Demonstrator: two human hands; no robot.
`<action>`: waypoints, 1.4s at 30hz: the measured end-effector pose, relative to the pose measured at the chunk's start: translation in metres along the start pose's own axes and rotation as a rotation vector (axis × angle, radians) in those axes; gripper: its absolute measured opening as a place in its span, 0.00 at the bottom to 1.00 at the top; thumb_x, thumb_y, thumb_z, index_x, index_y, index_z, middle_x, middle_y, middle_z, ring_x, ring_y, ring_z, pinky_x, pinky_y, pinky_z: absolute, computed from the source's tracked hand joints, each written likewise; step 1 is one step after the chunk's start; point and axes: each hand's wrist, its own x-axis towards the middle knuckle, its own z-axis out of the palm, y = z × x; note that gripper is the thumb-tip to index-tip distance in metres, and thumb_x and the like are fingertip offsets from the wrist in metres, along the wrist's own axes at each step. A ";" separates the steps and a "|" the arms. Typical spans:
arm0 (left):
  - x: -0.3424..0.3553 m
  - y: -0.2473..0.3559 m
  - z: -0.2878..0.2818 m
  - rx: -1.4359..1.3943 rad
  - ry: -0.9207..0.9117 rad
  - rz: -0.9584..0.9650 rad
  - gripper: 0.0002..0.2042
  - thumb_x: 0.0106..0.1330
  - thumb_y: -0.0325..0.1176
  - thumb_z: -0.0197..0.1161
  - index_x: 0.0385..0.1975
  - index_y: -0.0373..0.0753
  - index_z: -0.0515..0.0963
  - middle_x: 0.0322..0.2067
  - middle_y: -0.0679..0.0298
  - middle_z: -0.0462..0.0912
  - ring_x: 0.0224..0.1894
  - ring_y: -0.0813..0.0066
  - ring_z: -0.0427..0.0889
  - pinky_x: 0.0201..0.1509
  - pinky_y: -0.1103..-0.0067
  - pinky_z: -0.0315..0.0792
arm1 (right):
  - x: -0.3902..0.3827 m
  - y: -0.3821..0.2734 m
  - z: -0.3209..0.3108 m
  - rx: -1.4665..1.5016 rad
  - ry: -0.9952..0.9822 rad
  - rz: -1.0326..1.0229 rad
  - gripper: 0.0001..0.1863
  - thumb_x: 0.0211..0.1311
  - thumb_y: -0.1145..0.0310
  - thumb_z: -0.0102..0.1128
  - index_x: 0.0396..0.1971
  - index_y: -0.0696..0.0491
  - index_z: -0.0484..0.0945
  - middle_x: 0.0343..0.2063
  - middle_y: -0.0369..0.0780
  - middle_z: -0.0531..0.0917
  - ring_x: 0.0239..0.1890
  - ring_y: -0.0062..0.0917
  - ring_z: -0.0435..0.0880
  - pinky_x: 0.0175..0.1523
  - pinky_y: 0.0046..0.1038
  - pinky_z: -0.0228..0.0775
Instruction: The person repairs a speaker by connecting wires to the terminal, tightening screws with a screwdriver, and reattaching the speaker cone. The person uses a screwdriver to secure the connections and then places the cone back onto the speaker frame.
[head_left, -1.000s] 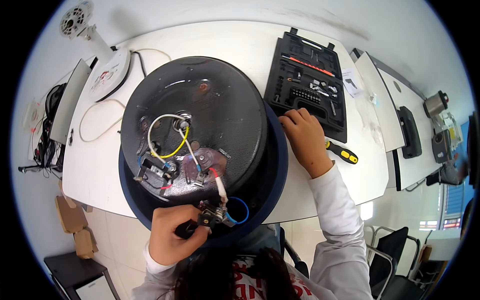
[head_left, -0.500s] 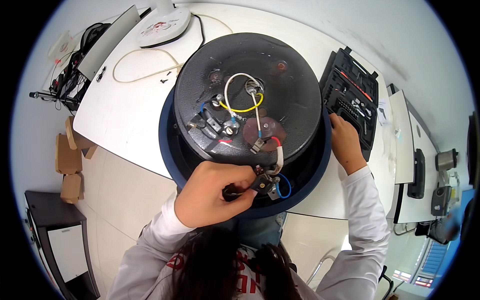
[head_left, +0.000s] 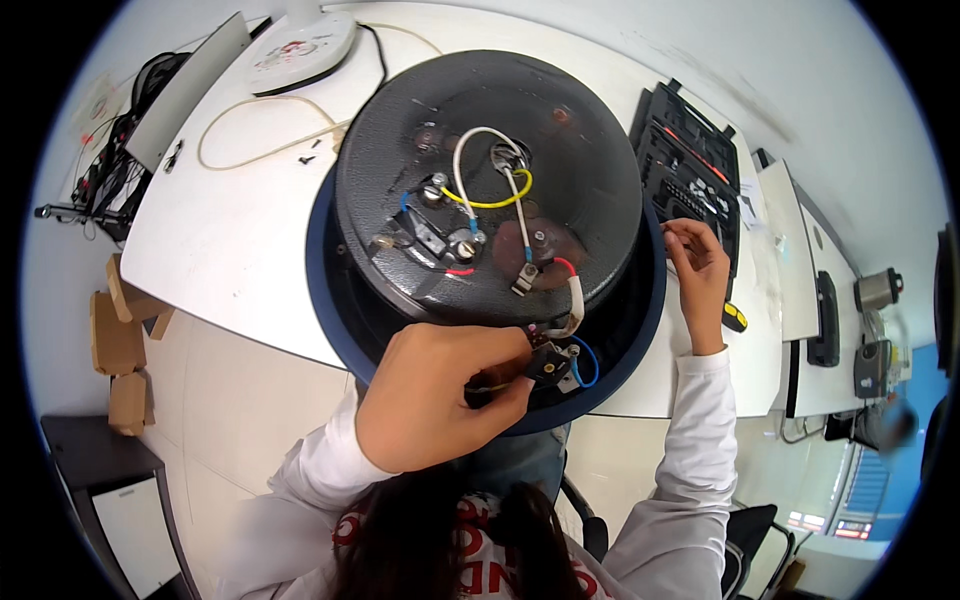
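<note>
A dark, round metal base point(head_left: 590, 170) sits inside a navy tub point(head_left: 650, 300), with white, yellow and blue wires and small metal terminals on its top. At the near side, my left hand point(head_left: 440, 390) grips a small black component point(head_left: 548, 368) that has a blue wire loop and a white-sleeved lead. My right hand point(head_left: 700, 265) is at the tub's right outer edge, fingers curled together beside the tool case; whatever is between the fingertips is too small or hidden to make out.
An open black tool case point(head_left: 682, 135) and a yellow-black screwdriver point(head_left: 733, 316) lie at the right of the white desk point(head_left: 220, 270). A fan base point(head_left: 300, 55) and cream cable point(head_left: 230, 115) are at back left. Cardboard boxes point(head_left: 118, 340) stand on the floor at left.
The view has shifted, with the tub now farther right and higher than a second ago. My right hand has turned, its thumb now showing. My left hand keeps its grip on the component.
</note>
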 end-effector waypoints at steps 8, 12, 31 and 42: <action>-0.001 -0.001 0.003 0.010 -0.013 -0.016 0.06 0.46 0.20 0.61 0.23 0.32 0.72 0.19 0.57 0.74 0.19 0.64 0.77 0.24 0.81 0.69 | -0.055 -0.012 -0.016 -0.185 0.072 -0.037 0.10 0.47 0.80 0.64 0.33 0.58 0.80 0.29 0.37 0.80 0.28 0.16 0.76 0.35 0.14 0.67; -0.002 0.000 0.006 0.025 0.013 -0.006 0.06 0.44 0.20 0.60 0.22 0.32 0.72 0.17 0.59 0.73 0.18 0.65 0.75 0.22 0.81 0.67 | -0.073 0.006 -0.029 -0.451 0.084 -0.068 0.07 0.44 0.79 0.66 0.25 0.57 0.77 0.25 0.36 0.79 0.24 0.16 0.73 0.29 0.16 0.65; -0.002 -0.001 0.011 0.039 0.061 -0.041 0.05 0.42 0.19 0.59 0.20 0.31 0.73 0.16 0.61 0.75 0.17 0.73 0.76 0.23 0.84 0.67 | -0.086 0.017 -0.034 -0.385 0.090 0.011 0.07 0.43 0.80 0.66 0.24 0.58 0.78 0.22 0.35 0.78 0.18 0.15 0.68 0.23 0.15 0.60; -0.001 0.000 0.011 0.070 0.043 -0.019 0.04 0.42 0.19 0.57 0.21 0.30 0.72 0.16 0.61 0.75 0.18 0.75 0.77 0.24 0.85 0.67 | -0.080 0.011 -0.045 -0.550 -0.023 0.025 0.06 0.45 0.75 0.67 0.23 0.58 0.77 0.16 0.37 0.74 0.17 0.18 0.67 0.23 0.19 0.60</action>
